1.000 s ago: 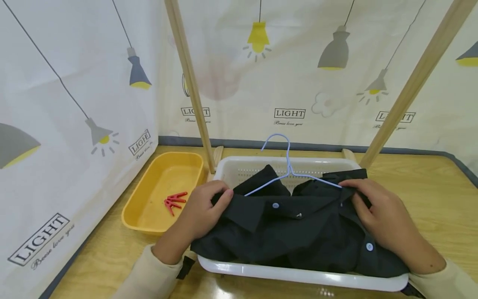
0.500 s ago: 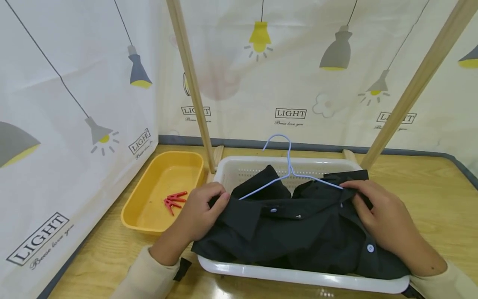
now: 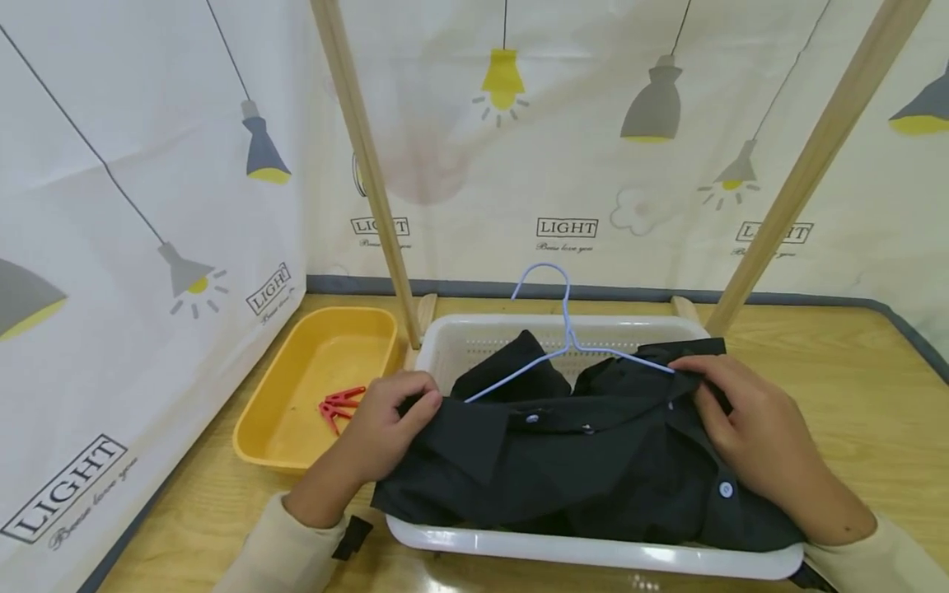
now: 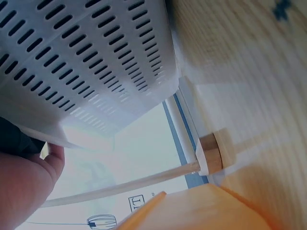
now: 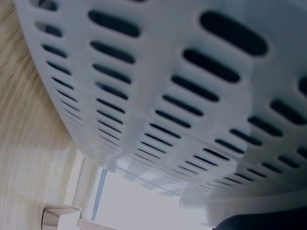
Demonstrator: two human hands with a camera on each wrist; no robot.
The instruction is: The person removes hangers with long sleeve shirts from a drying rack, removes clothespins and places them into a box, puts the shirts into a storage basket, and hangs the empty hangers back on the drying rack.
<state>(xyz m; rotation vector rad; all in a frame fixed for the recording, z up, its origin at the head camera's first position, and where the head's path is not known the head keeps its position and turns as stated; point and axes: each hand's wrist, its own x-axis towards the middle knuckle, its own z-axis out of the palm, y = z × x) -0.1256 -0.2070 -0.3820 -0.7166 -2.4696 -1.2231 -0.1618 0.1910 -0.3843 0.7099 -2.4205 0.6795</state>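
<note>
A black buttoned shirt [image 3: 586,478] lies across a white slotted basket [image 3: 593,553], with a light blue wire hanger [image 3: 567,329] partly inside it. The hanger's hook and upper arms stand clear of the cloth; its lower part is hidden. At the shirt's left end my left hand [image 3: 389,424] pinches the black cloth between thumb and fingers, near the tip of the hanger's arm. My right hand [image 3: 756,436] grips the cloth at the right end, beside the hanger's other arm. In the left wrist view, the left hand [image 4: 29,187] holds dark cloth at the basket's rim.
A yellow tub [image 3: 296,453] with red clothespins [image 3: 337,408] stands left of the basket. Two wooden poles [image 3: 366,165] rise behind the basket from feet on the wooden table [image 3: 838,362]. Printed sheets [image 3: 474,148] form the walls around the table.
My left hand has drawn the shirt's left end slightly outward and down, so more of the hanger's left arm shows. The right hand keeps its hold. The view has shifted slightly.
</note>
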